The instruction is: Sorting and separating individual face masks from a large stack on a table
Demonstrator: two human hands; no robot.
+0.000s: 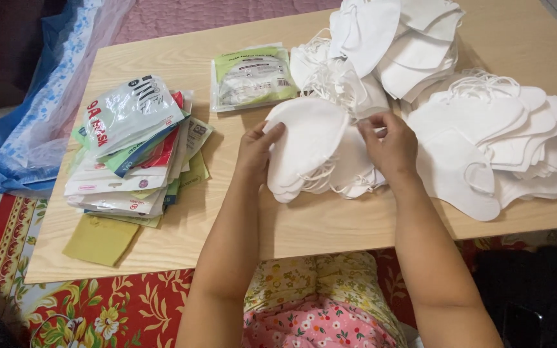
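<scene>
White folded fabric face masks (311, 151), small stack, lie on pale wooden bench (317, 225) directly between both hands. Head view: left hand (257, 151) closed on stack's left edge, fingers over top mask. Right hand (391, 145) pinches right edge near thin ear loops. Stack's long axis runs left-right, hand to hand. Larger white mask heaps (498, 138) right; packaged masks pile (133, 148) left.

Single head-worn camera, looking steeply down and forward over the person's forearms, close above a low wooden table (330, 225), patterned floor mat (117, 309) at the near edge
</scene>
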